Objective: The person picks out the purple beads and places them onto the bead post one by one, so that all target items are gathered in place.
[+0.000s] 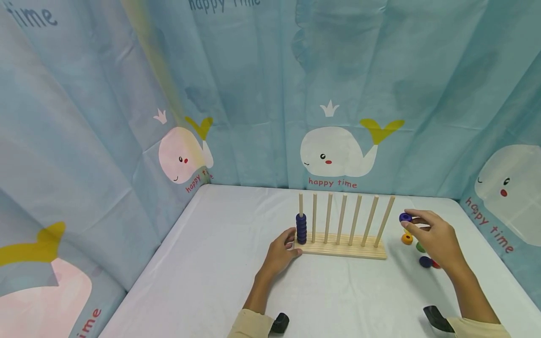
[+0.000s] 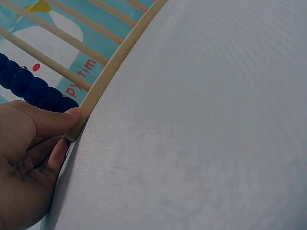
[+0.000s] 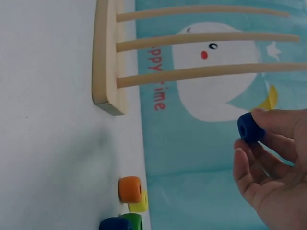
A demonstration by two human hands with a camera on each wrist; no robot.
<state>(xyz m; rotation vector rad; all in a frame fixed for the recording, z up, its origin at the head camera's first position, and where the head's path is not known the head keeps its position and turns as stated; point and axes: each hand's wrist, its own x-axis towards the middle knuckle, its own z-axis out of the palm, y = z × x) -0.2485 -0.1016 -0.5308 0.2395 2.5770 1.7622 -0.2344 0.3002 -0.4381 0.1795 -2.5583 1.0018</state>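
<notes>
A wooden peg rack (image 1: 342, 251) with several upright pegs stands on the white table. Several dark blue beads (image 1: 301, 229) are stacked on its leftmost peg. At the rack's left end, my left hand (image 1: 278, 254) grips the base, thumb on the front edge and fingers round the corner in the left wrist view. To the right of the rack, my right hand (image 1: 440, 243) pinches a blue bead (image 3: 250, 128) between thumb and fingertips, raised above the table. The bead's hole shows in the right wrist view. The other pegs carry no beads.
Loose beads lie on the table under and beside the right hand: an orange bead (image 1: 407, 239), a green bead (image 1: 420, 247), a blue bead (image 1: 425, 262), a red bead (image 1: 436, 264) and a yellow bead (image 3: 139, 201). A blue whale-print curtain (image 1: 253, 155) surrounds the table.
</notes>
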